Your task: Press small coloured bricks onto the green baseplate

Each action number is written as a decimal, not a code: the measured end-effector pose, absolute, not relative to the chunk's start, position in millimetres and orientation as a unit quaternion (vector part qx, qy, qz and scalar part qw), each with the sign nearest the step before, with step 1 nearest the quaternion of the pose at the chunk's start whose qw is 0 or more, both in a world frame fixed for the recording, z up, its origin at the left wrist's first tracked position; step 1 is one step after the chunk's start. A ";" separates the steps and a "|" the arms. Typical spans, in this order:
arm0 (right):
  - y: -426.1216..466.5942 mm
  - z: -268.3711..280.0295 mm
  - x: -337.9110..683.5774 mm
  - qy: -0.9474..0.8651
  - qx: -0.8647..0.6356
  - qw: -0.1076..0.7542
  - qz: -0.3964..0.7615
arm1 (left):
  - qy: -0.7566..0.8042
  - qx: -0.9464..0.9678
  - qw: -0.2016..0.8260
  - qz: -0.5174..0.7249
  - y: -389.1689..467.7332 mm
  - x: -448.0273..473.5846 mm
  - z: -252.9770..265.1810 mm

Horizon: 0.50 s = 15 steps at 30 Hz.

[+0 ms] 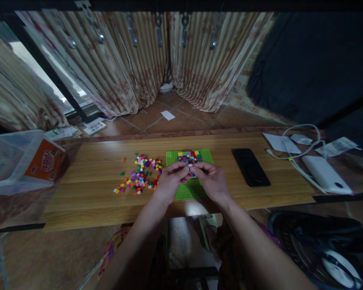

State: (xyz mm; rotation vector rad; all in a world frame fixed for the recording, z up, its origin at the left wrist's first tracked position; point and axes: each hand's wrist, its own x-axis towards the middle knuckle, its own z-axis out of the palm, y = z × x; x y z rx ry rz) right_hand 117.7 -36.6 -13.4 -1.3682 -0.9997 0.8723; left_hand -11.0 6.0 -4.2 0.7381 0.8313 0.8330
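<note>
One brick [190, 165] (pinkish), between left hand [173, 177] and right hand [213, 179] fingertips

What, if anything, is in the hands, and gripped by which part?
A small pinkish piece, pinched at the fingertips between the left hand and right hand, over the green baseplate. It is too small to tell which part is gripped.

I hold a tiny pinkish plastic brick [190, 165], partly hidden, just above a flat, bright green, studded plastic baseplate [191, 192]. Small multicoloured plastic bricks set close together [188, 154] cover part of the baseplate's far half, and a loose, scattered heap of mixed-colour plastic bricks [139, 178] lies to its left.
</note>
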 end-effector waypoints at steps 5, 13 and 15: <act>-38.4 -9.3 116.5 -0.420 -0.574 0.585 0.389 | 0.363 0.311 0.793 0.378 6.1 -14.2 -5.0; -36.9 -20.1 133.0 -0.427 -0.626 0.572 0.314 | 0.371 0.303 0.787 0.388 9.6 -18.5 -2.0; -36.9 -26.3 140.5 -0.459 -0.656 0.541 0.257 | 0.389 0.308 0.766 0.409 13.0 -21.6 -2.2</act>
